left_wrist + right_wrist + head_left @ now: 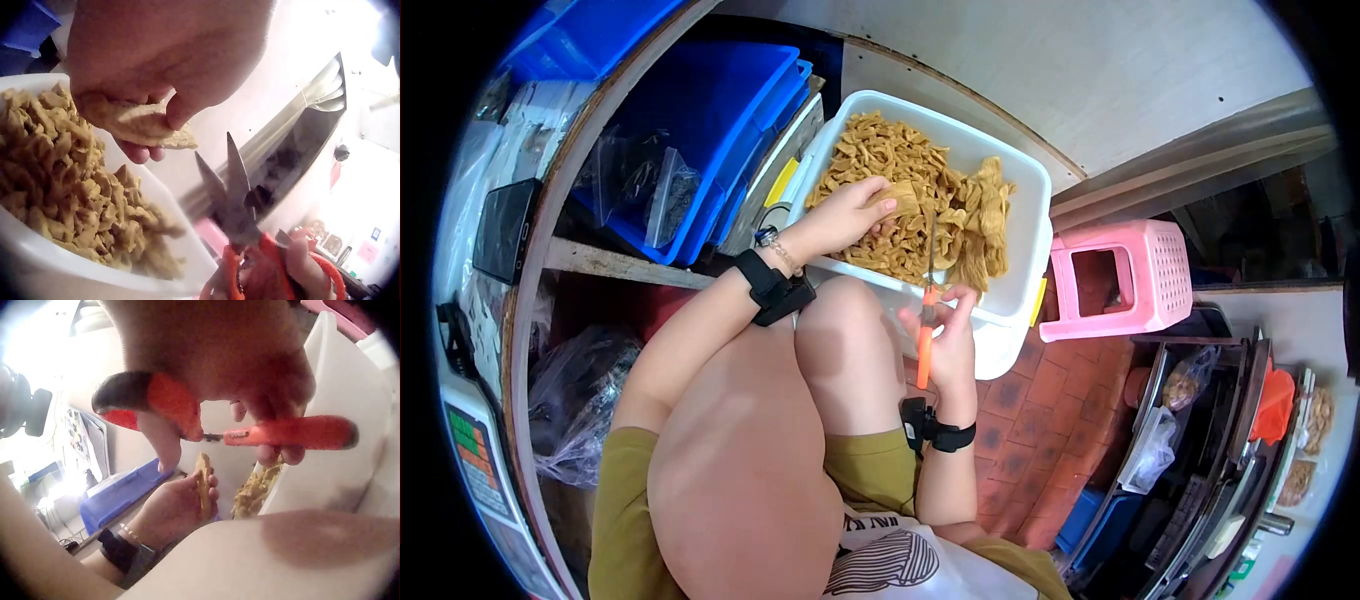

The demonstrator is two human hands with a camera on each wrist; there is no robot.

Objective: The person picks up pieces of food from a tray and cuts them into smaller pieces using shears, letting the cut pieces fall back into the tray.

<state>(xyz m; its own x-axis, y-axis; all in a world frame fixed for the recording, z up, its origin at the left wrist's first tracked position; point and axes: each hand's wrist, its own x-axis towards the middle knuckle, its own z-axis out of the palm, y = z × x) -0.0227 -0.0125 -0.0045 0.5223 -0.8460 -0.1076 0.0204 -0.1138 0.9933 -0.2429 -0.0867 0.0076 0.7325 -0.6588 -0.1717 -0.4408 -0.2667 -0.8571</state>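
My left hand [847, 217] pinches a flat, tan, wrinkled piece of food [147, 125] between thumb and fingers, over a white plastic tub [1018, 165]. My right hand [953, 345] holds scissors [240, 206] by their orange-red handles, fingers through the loops. In the left wrist view the scissor blades stand apart, pointing up toward the piece with a gap between. Short tan strips [880, 145] fill the tub's left and middle. Longer, bunched tan pieces [985, 225] lie at its right side, partly behind the blades in the head view.
A pink plastic stool [1170, 275] stands right of the tub on red floor tiles [1040, 400]. Blue bins [745, 130] with small plastic bags are at the left. My bare knees are close below the tub. A rack of trays [1200, 480] stands at the lower right.
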